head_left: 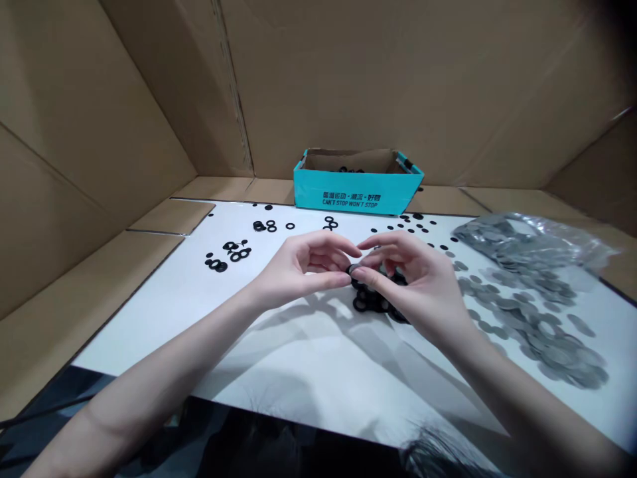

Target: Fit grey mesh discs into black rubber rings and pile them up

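Note:
In the head view my left hand (316, 265) and my right hand (418, 275) meet above the middle of the white table. Between their fingertips is a small black ring (353, 271), pinched by both thumbs and fingers. A greyish face shows at its centre, too small to make out. Right below, partly hidden by my right hand, lies a pile of black rings (371, 302). To the right of my right hand, many thin grey translucent discs (542, 335) are spread in a loose heap.
A turquoise box (358, 191) with black rings inside stands at the back. At the back right rests a clear plastic bag (527, 242) of grey discs. Black rings (233, 251) lie at the left, small black discs (411, 230) behind my right hand. Cardboard walls (398, 79) surround the table (279, 358).

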Tool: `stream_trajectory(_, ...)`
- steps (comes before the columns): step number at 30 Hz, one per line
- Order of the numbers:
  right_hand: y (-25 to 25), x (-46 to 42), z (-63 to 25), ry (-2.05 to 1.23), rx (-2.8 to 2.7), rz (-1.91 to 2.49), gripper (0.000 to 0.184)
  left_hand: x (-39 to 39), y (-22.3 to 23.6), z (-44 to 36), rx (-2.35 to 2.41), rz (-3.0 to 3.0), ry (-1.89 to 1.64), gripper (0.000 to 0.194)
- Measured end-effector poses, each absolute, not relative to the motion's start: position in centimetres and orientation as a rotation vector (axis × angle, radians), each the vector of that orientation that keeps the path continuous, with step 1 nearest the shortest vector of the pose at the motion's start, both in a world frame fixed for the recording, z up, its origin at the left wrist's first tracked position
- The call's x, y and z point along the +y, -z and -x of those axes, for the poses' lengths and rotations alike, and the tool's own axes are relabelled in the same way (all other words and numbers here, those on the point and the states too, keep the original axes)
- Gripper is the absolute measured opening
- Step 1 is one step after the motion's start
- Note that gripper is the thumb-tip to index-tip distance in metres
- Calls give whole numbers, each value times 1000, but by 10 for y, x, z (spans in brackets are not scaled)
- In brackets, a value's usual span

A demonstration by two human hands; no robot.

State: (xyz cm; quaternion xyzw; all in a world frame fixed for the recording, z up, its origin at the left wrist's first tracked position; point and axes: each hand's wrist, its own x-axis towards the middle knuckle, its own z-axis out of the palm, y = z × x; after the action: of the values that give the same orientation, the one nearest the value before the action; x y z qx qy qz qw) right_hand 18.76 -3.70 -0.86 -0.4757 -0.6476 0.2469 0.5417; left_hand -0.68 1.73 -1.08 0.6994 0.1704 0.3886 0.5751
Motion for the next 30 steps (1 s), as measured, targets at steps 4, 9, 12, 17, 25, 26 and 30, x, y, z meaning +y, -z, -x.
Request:
stream_trajectory(4,10,-38,-189,-618,-1551,1135,18,18,11,7,438,-1702,-901,25)
stream_trajectory(9,11,-38,-191,-653,-1557,1151,25,16,11,5,453,-1792,-915,23)
stream_trajectory(12,12,-40,-192,-632,-1573,1156,26,13,11,3,464,-1868,-931,21)
stream_trajectory(17,16,-42,-195,-604,-1587,1168,33,11,9,3,512,-1857,-977,21)
stream_trajectory(25,14,-46,-196,-704,-1547,1160,32,9,7,1,512,-1765,-963,24)
stream_trajectory(26,14,-46,-196,-715,-1538,1158,31,8,7,1,514,-1756,-958,25)
stream_trajectory(30,15,-48,-195,-746,-1519,1143,26,6,8,-2,537,-1736,-970,25)
